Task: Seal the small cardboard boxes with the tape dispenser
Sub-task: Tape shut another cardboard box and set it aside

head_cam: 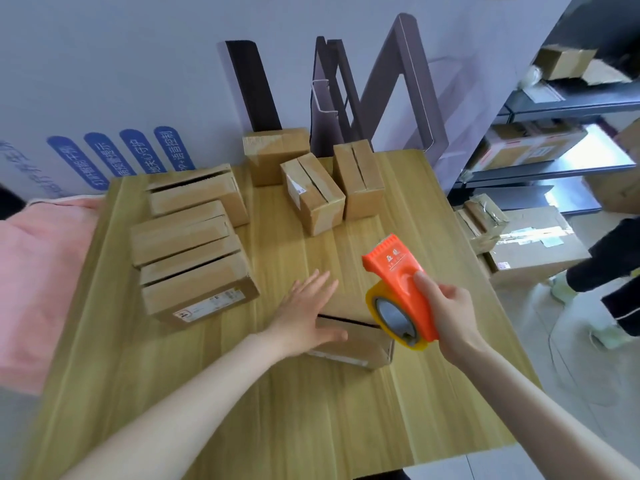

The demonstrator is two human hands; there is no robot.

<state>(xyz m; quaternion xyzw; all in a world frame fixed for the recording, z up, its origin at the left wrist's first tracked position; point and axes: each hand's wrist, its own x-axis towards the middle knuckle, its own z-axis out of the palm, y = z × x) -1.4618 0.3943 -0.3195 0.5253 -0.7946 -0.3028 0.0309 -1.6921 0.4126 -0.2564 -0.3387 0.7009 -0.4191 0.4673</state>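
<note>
On wooden table [277, 427]: cardboard boxes [194, 237]; shelving [554, 105] right

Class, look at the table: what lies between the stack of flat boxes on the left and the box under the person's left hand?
Head view: only bare wooden table separates the stack of flat boxes from the box under the left hand.

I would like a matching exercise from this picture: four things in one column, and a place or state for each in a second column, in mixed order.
Things:
1. tape dispenser
2. left hand
3. pink cloth
4. box under the hands

Places or states:
A. lies at the left edge of the table
B. flat and open, resting on a box
C. held up in the right hand
D. top flaps show a dark gap between them

Pairs: 1-C, 2-B, 3-A, 4-D
</note>
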